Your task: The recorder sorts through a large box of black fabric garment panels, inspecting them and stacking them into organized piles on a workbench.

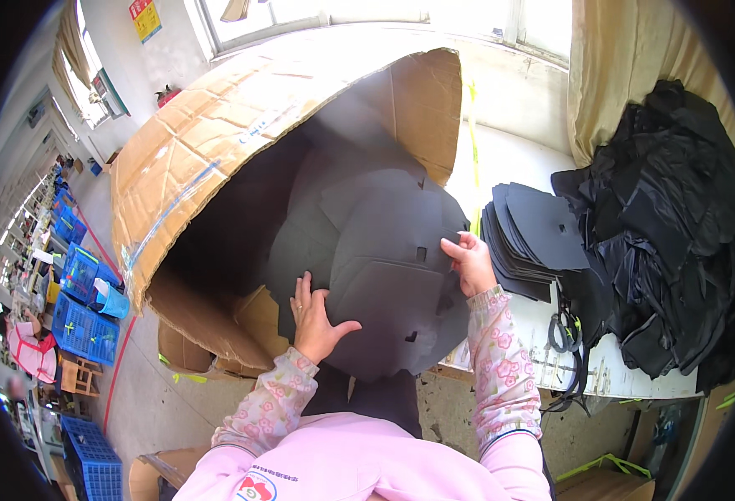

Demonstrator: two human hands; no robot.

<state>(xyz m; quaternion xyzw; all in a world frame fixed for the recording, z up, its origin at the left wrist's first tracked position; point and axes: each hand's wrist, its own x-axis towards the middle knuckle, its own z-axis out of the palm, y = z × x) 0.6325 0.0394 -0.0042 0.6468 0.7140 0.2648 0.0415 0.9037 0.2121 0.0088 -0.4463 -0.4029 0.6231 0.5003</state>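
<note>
At the mouth of the open carton (pixel 188 138), we rest our left hand (pixel 321 326) on the dark panels (pixel 392 313), thumb spread, and pinch their edge in the right hand (pixel 473 262), ideally lightly, avoiding creases

Behind the white table's (pixel 536 332) far edge, a beige curtain (pixel 605 67) hangs beside a bright window (pixel 543 27); the floor (pixel 144 380) is grey.

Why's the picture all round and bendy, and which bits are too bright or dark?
Head view: a wide fisheye lens blackens the corners and curves straight edges; head view: the windows glare white, and inside the cardboard box it's deep shadow.
</note>
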